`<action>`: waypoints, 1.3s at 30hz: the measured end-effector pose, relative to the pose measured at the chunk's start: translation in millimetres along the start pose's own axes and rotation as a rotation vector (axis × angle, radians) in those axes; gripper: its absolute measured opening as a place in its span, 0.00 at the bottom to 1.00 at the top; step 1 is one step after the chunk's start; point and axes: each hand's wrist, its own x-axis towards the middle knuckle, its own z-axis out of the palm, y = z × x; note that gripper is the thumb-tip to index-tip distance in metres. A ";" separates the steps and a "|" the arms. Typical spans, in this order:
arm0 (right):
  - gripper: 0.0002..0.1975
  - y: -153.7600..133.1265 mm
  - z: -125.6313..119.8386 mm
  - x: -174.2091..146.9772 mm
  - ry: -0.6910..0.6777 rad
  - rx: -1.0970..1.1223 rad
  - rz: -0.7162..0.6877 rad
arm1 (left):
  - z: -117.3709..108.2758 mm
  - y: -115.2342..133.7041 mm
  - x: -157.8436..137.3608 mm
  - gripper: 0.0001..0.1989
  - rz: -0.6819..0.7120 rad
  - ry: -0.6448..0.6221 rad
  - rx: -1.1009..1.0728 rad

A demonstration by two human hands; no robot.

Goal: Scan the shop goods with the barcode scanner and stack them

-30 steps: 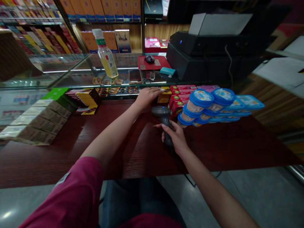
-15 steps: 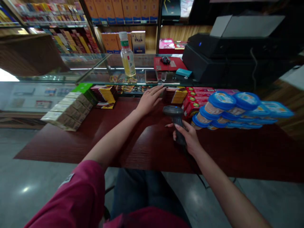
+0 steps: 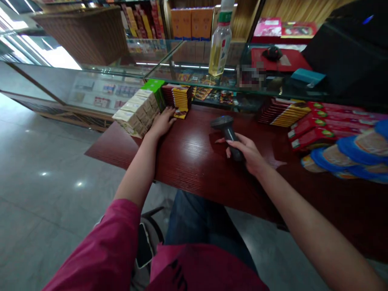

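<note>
My right hand (image 3: 247, 151) is wrapped round the handle of a black barcode scanner (image 3: 228, 135), held above the dark red wooden counter (image 3: 194, 161) with its head pointing away from me. On the left, my left hand (image 3: 163, 121) reaches to the front of a stack of flat brown-and-yellow packs (image 3: 178, 99). Its fingers are stretched out at the lower edge of that stack; whether they touch it I cannot tell. Beside this hand stands a row of small beige boxes (image 3: 141, 111), with a bright green box (image 3: 156, 87) behind them.
Another brown-and-yellow stack (image 3: 285, 112), red boxes (image 3: 321, 125) and blue-lidded tubs (image 3: 354, 153) line the right side. Along the back runs a glass display case (image 3: 182, 81) bearing a drink bottle (image 3: 220, 44), a red mat (image 3: 287, 62) and a black mouse (image 3: 272, 52).
My view has turned to the left. My left hand has gone from the middle stack of brown-and-yellow packs to the left one. The scanner stays in my right hand.
</note>
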 end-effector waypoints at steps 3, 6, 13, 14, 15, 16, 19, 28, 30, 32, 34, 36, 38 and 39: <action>0.20 1.4 -0.4 -2.2 0.004 -0.025 -0.021 | 1.2 12.1 1.0 0.23 -0.024 -0.059 0.016; 0.17 1.2 -3.0 -8.1 0.028 -0.031 -0.045 | -0.2 38.4 3.1 0.20 0.117 -0.149 -0.018; 0.19 -2.3 -2.9 -16.4 -0.006 -0.050 -0.024 | 6.0 71.9 8.7 0.23 0.174 -0.276 -0.251; 0.20 -2.6 -2.5 -16.7 -0.020 -0.052 -0.021 | 6.8 71.7 8.7 0.22 0.168 -0.267 -0.235; 0.20 -2.7 -2.1 -17.0 -0.031 -0.052 -0.019 | 7.4 71.5 8.5 0.20 0.169 -0.248 -0.202; 0.21 -2.7 -1.8 -17.2 -0.042 -0.050 -0.019 | 7.8 71.9 8.1 0.17 0.172 -0.222 -0.161; 0.22 -1.9 -2.3 -17.9 -0.067 -0.036 -0.024 | 8.6 79.0 5.8 0.11 0.159 -0.105 -0.071; 0.28 -1.1 3.2 -30.2 -0.199 0.005 0.007 | 9.5 95.9 2.6 0.14 -0.155 0.171 -0.491; 0.30 -0.2 7.1 -32.8 -0.208 0.010 0.007 | 11.3 92.6 2.8 0.15 -0.219 0.131 -0.583; 0.30 1.8 9.4 -34.1 -0.200 0.010 0.005 | 13.2 90.9 2.6 0.16 -0.264 0.081 -0.658; 0.30 4.5 9.8 -34.4 -0.190 0.012 -0.005 | 14.9 92.2 1.9 0.17 -0.287 0.034 -0.711; 0.29 6.8 8.9 -34.1 -0.193 0.020 -0.024 | 16.1 95.4 1.0 0.18 -0.303 0.000 -0.742; 0.28 8.1 8.0 -33.7 -0.207 0.030 -0.040 | 17.1 98.3 0.2 0.21 -0.321 -0.013 -0.761; 0.28 8.5 7.8 -33.6 -0.215 0.033 -0.039 | 17.3 98.9 0.0 0.22 -0.327 -0.014 -0.767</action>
